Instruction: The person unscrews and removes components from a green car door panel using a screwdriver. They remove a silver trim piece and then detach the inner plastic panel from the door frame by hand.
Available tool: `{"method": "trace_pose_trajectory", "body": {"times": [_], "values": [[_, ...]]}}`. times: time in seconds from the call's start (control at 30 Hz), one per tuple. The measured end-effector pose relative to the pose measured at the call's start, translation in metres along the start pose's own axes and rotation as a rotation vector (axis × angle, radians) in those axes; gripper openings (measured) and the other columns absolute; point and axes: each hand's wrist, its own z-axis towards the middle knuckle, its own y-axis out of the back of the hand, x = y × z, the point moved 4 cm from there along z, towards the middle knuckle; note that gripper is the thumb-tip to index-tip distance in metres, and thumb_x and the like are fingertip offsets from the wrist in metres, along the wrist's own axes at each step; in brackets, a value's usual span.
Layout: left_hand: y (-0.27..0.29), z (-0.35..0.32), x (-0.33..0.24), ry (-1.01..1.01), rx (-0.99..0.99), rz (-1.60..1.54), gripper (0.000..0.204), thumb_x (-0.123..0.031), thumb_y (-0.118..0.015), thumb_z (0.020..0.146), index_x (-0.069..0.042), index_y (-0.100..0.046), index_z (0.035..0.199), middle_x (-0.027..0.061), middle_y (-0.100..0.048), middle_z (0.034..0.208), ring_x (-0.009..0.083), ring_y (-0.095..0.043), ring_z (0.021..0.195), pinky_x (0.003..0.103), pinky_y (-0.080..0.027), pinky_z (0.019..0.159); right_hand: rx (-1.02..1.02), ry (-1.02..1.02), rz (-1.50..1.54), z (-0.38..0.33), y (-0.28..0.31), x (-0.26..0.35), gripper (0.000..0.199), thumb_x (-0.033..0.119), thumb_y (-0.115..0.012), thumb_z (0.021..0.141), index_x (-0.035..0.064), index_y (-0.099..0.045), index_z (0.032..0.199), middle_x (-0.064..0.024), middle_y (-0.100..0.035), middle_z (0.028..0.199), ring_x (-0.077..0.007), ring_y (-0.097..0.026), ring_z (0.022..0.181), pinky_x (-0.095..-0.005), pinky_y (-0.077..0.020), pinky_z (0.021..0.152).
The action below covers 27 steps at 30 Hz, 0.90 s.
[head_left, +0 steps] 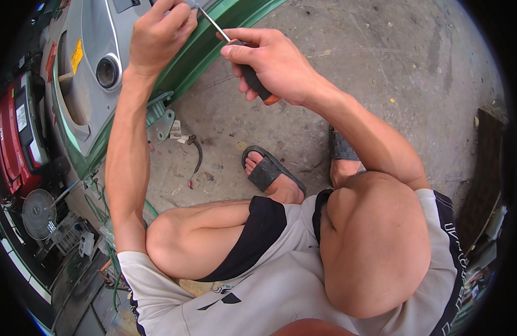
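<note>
In my right hand (pixel 275 64) is a screwdriver (pixel 254 81) with a black and orange handle. My fingers wrap round the handle, and the metal shaft points up and left. Its tip ends at a small grey part by my left hand (pixel 160 39). The left fingers are curled closed at the picture's top edge; what they hold there is partly cut off, and I cannot make it out. Below the hands is a green vehicle door (pixel 211 47) with grey inner trim (pixel 90 28). That trim carries a round dark speaker (pixel 108 71) and a yellow sticker (pixel 76 55).
A hinge bracket (pixel 160 124) juts from the door's edge. Near my sandalled foot (pixel 269 173), a short dark cable (pixel 198 154) lies on the concrete floor (pixel 381 67). Farther left are a red vehicle (pixel 12 140) and a fan (pixel 39 214). Dark boards (pixel 482 162) stand at right.
</note>
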Motion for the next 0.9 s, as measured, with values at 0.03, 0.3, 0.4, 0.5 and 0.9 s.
{"method": "trace_pose_trajectory", "body": {"times": [0.03,0.3,0.4,0.5,0.9], "values": [[0.0,0.0,0.0,0.006,-0.006,0.002,0.022,0.001,-0.08,0.08,-0.001,-0.057,0.079,0.0044,-0.06,0.083,0.0164,-0.06,0.058,0.031,-0.049,0.054,0.014,0.001,0.025,0.001,-0.001,-0.001,0.038,0.025,-0.055,0.101,0.0062,-0.063,0.134,-0.0027,-0.059,0.076,-0.0115,-0.061,0.056,-0.0293,-0.0421,0.041],[-0.005,-0.008,0.001,0.02,-0.027,0.078,0.022,0.0,-0.08,0.08,-0.004,-0.058,0.078,0.0037,-0.062,0.083,0.0188,-0.059,0.058,0.032,-0.048,0.053,0.014,0.032,0.168,0.008,-0.021,-0.018,0.05,0.027,-0.052,0.108,0.0023,-0.046,0.151,-0.001,-0.054,0.076,-0.0095,-0.055,0.059,-0.0278,-0.0451,0.047],[-0.006,-0.009,0.004,0.023,-0.027,0.101,0.018,-0.001,-0.079,0.08,-0.006,-0.061,0.082,0.0029,-0.065,0.087,0.0194,-0.063,0.061,0.032,-0.051,0.055,0.06,-0.016,0.152,0.004,-0.019,-0.01,0.049,0.026,-0.051,0.108,0.003,-0.046,0.151,-0.0006,-0.053,0.075,-0.009,-0.054,0.059,-0.0266,-0.0429,0.047],[-0.009,-0.009,0.007,0.089,-0.084,0.033,0.016,-0.001,-0.079,0.081,-0.005,-0.064,0.086,0.0042,-0.067,0.089,0.018,-0.065,0.065,0.029,-0.052,0.057,0.026,0.043,0.255,0.014,-0.022,-0.021,0.031,0.025,-0.05,0.107,0.0046,-0.053,0.131,0.0001,-0.05,0.069,-0.0093,-0.052,0.054,-0.028,-0.0389,0.042],[0.0,-0.002,0.016,0.364,0.162,-0.166,0.028,0.002,-0.07,0.087,-0.002,-0.07,0.115,0.0102,-0.069,0.1,0.0201,-0.067,0.082,0.032,-0.054,0.078,-0.047,0.227,-0.059,0.032,-0.008,-0.02,0.038,0.027,-0.053,0.105,0.0031,-0.06,0.133,-0.0004,-0.052,0.066,-0.0084,-0.054,0.052,-0.0263,-0.0419,0.044]]}}
